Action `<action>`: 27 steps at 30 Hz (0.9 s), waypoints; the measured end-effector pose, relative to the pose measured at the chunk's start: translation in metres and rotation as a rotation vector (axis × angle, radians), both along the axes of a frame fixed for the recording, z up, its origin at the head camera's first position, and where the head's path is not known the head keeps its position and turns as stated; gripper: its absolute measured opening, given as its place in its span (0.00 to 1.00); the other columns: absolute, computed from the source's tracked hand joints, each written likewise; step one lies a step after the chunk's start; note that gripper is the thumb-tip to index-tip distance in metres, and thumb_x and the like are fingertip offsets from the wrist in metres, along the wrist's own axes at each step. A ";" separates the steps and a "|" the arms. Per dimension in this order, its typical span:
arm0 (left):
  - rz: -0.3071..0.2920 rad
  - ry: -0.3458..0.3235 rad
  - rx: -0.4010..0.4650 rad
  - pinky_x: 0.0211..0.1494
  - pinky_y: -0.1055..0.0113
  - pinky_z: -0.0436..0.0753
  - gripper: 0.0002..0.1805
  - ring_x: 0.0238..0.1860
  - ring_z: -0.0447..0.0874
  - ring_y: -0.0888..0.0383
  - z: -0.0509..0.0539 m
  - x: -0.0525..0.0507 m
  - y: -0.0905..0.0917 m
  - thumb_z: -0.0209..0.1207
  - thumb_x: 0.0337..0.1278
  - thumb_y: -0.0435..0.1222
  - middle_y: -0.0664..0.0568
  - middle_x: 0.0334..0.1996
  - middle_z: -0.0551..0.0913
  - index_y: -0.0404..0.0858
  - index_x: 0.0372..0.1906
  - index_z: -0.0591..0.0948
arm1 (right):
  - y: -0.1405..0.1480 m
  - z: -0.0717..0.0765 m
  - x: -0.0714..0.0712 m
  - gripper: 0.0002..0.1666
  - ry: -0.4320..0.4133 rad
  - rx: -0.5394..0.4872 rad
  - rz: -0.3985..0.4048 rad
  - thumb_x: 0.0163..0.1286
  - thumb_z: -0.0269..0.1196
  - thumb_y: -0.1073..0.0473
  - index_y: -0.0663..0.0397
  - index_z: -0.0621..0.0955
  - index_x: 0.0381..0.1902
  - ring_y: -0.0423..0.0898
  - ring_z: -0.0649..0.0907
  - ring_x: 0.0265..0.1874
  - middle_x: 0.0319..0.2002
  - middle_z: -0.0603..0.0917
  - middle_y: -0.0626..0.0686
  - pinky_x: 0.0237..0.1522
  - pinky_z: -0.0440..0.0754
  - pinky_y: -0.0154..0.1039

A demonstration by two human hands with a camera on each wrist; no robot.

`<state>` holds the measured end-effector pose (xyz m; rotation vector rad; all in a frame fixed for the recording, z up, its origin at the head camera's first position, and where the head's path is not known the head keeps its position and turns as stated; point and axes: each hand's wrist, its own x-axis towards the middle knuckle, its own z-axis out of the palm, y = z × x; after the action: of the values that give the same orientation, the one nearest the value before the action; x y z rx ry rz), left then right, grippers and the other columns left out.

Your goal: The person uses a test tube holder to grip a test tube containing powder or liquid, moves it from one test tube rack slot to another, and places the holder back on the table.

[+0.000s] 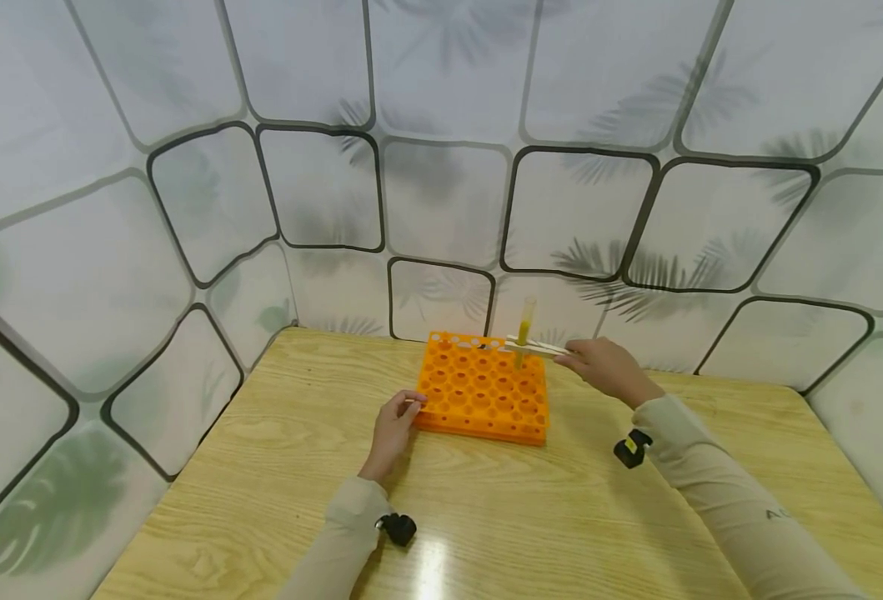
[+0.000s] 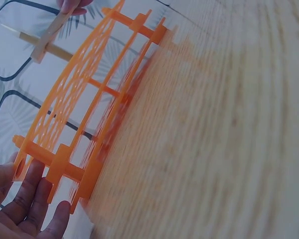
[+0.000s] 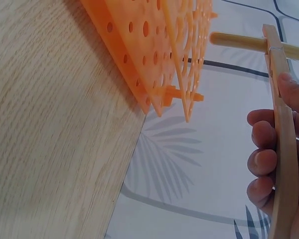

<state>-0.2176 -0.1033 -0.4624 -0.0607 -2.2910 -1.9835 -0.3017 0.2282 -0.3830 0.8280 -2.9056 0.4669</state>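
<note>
An orange tiered rack [image 1: 482,387] with round holes stands on the table. The left hand [image 1: 392,429] grips its left front corner; in the left wrist view the fingers [image 2: 35,199] lie along the rack's end [image 2: 65,164]. In the right hand [image 1: 606,367] is a wooden clamp [image 1: 542,349], which holds a test tube [image 1: 524,327] of yellow liquid upright over the rack's back right part. The right wrist view shows the right hand [image 3: 284,144] curled round the clamp [image 3: 284,119], and the tube's rounded bottom [image 3: 229,40] outside the rack [image 3: 139,50].
The light wood table [image 1: 261,500] extends around the rack. Behind it and at the left hangs a pale patterned cloth [image 1: 441,200] with dark outlines and leaf shapes. A small black device is strapped at each wrist.
</note>
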 end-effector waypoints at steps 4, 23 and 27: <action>-0.001 0.004 -0.017 0.54 0.45 0.74 0.12 0.48 0.75 0.36 0.013 0.007 0.002 0.46 0.68 0.28 0.28 0.45 0.77 0.21 0.45 0.75 | -0.003 0.000 0.000 0.14 -0.008 0.003 0.002 0.70 0.55 0.50 0.54 0.79 0.32 0.39 0.73 0.17 0.21 0.79 0.47 0.26 0.72 0.39; 0.019 0.010 -0.034 0.50 0.60 0.77 0.12 0.47 0.78 0.46 -0.022 -0.011 -0.002 0.47 0.69 0.32 0.37 0.45 0.80 0.30 0.45 0.79 | -0.016 -0.002 0.001 0.15 -0.034 0.007 0.009 0.71 0.54 0.50 0.54 0.80 0.33 0.39 0.74 0.20 0.23 0.79 0.47 0.27 0.73 0.39; 0.027 0.008 -0.048 0.49 0.63 0.77 0.12 0.47 0.78 0.47 -0.021 -0.012 -0.002 0.48 0.68 0.32 0.37 0.45 0.81 0.30 0.44 0.79 | -0.020 -0.003 0.000 0.15 -0.020 0.004 0.015 0.70 0.55 0.51 0.56 0.81 0.36 0.40 0.77 0.21 0.26 0.82 0.49 0.29 0.76 0.41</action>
<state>-0.2293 -0.1058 -0.4837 -0.0413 -2.3222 -1.9116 -0.3016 0.2083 -0.3863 0.8510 -2.9218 0.4731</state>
